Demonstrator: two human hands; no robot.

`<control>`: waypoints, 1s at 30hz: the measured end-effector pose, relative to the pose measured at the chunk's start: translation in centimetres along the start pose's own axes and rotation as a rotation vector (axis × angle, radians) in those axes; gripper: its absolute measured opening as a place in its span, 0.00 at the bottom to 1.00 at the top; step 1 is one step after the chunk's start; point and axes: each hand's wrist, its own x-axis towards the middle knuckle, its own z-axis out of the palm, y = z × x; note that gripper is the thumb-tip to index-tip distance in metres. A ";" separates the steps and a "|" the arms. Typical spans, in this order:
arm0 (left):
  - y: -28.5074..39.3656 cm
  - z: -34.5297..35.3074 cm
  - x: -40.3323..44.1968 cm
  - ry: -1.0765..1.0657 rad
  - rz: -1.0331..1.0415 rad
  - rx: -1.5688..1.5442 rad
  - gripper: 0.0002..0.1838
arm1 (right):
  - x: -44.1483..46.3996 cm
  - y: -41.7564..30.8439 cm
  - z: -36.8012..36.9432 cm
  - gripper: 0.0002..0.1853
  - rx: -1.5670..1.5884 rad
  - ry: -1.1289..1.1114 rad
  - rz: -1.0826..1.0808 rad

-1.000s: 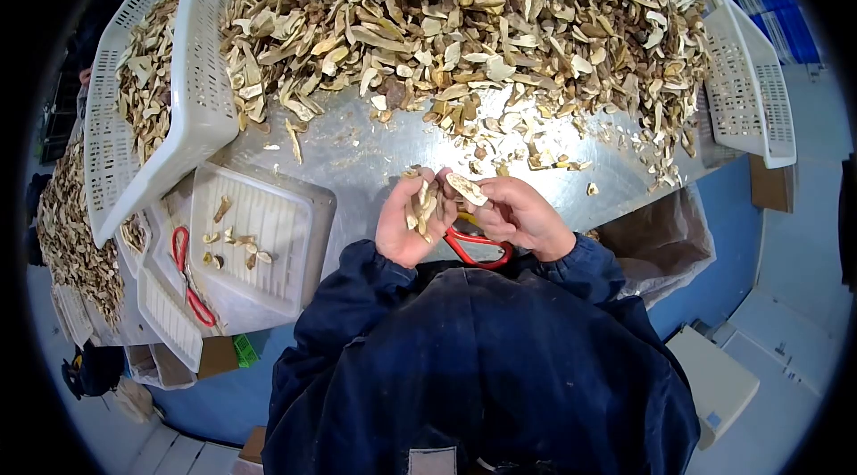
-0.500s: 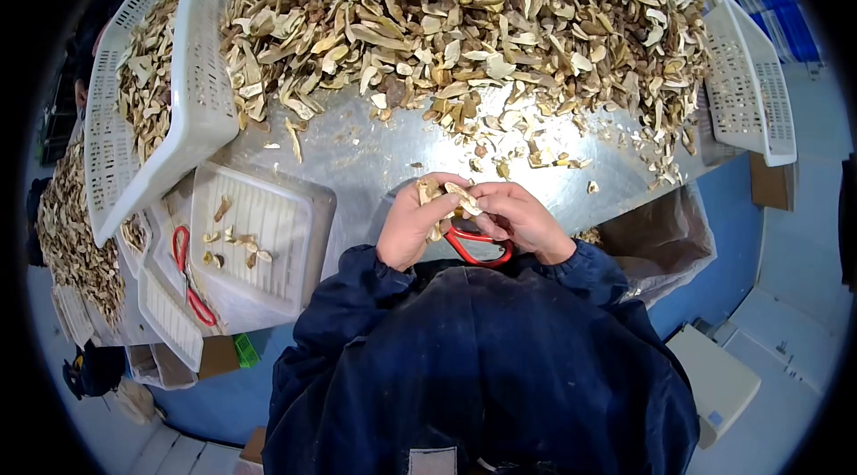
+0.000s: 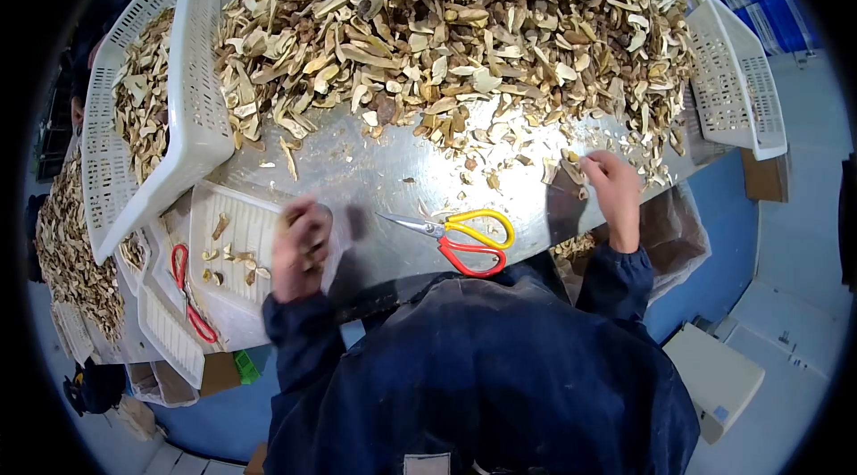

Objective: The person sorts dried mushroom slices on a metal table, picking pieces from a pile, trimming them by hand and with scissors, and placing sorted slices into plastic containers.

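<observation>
My left hand [image 3: 301,247] is smeared by motion over the right side of a white ribbed tray [image 3: 268,207]. Whether its fingers hold anything is unclear. Several small mushroom pieces [image 3: 237,261] lie in that tray. Off to the right, my right hand [image 3: 614,194] is above the metal table, its thumb and forefinger apart. Pale dried mushroom slices [image 3: 571,157] show just beyond its fingertips, apparently loose. Between my hands lie scissors [image 3: 436,229] with one yellow and one red handle, blades pointing left.
A large heap of dried mushroom slices [image 3: 446,29] covers the back of the metal table [image 3: 375,171]. White perforated baskets stand left [image 3: 192,109] and right [image 3: 723,73]. Red-handled scissors [image 3: 183,283] lie left of the tray. A lined box [image 3: 674,234] stands below the table's right edge.
My hands were together at the table edge, holding mushroom slices and the scissors. Now the left has moved left to the tray, the right has moved right, and the scissors lie on the table.
</observation>
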 end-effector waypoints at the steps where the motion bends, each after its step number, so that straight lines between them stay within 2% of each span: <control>1: 1.3 -1.3 -0.8 0.104 0.100 0.253 0.12 | 0.5 -0.8 1.0 0.15 0.114 -0.035 -0.042; 2: 2.5 -3.0 -1.4 0.211 0.200 0.505 0.13 | 0.9 -2.0 2.1 0.14 0.197 -0.081 -0.065; 4: 3.9 -7.8 -2.2 0.269 0.345 0.852 0.19 | 1.7 -4.9 4.3 0.12 0.164 -0.176 -0.210; 7: 4.5 -7.5 -3.6 0.451 0.634 1.557 0.24 | 3.4 -6.7 7.7 0.10 0.051 -0.167 -0.437; 8: 4.2 -7.2 -3.5 0.456 0.682 1.531 0.25 | 3.9 -6.8 8.6 0.09 -0.010 -0.140 -0.533; 11: 2.0 -4.9 -2.6 0.414 0.831 1.458 0.26 | 3.5 -7.6 10.4 0.08 -0.255 -0.137 -0.570; 13: -0.1 -1.1 -1.4 0.130 0.579 0.838 0.24 | 3.3 -7.5 10.7 0.08 -0.277 -0.174 -0.550; 14: -1.2 0.0 -0.7 -0.067 0.393 0.657 0.21 | 3.2 -7.4 10.9 0.08 -0.287 -0.194 -0.540; 15: -1.8 2.6 -0.6 -0.170 0.259 0.471 0.20 | 3.3 -6.5 10.8 0.08 -0.117 -0.120 -0.602; 17: -4.2 4.8 0.6 -0.432 -0.010 0.029 0.19 | 3.0 -6.2 8.9 0.08 0.131 -0.241 -0.311; 19: -6.6 6.8 2.0 -0.531 -0.387 -0.393 0.20 | 1.3 -7.3 7.2 0.07 0.406 -0.321 -0.092; 20: -7.5 7.3 2.3 -0.546 -0.465 -0.440 0.21 | -0.1 -8.2 6.4 0.06 0.500 -0.407 -0.066; 22: -8.1 9.0 2.6 -0.581 -0.626 -0.525 0.23 | -2.6 -9.0 6.5 0.07 0.599 -0.596 -0.160; 23: -7.6 10.1 2.0 -0.504 -0.632 -0.449 0.19 | -2.4 -8.9 6.5 0.08 0.522 -0.500 -0.194; 25: -9.3 8.6 2.6 -0.560 -0.693 -0.565 0.15 | -1.4 -8.5 6.9 0.09 0.364 -0.318 -0.260; 26: -10.2 7.8 2.8 -0.585 -0.720 -0.623 0.13 | 0.2 -8.0 6.5 0.10 0.272 -0.275 -0.141; 27: -9.1 8.5 2.3 -0.487 -0.734 -0.526 0.09 | 1.8 -7.2 6.9 0.10 0.148 -0.136 -0.157; 28: -9.1 8.1 2.4 -0.526 -0.739 -0.558 0.09 | 3.4 -5.8 7.4 0.11 0.104 -0.065 -0.212; 30: -8.8 7.1 2.7 -0.604 -0.748 -0.621 0.08 | 5.3 -5.8 7.9 0.12 -0.115 -0.018 -0.174</control>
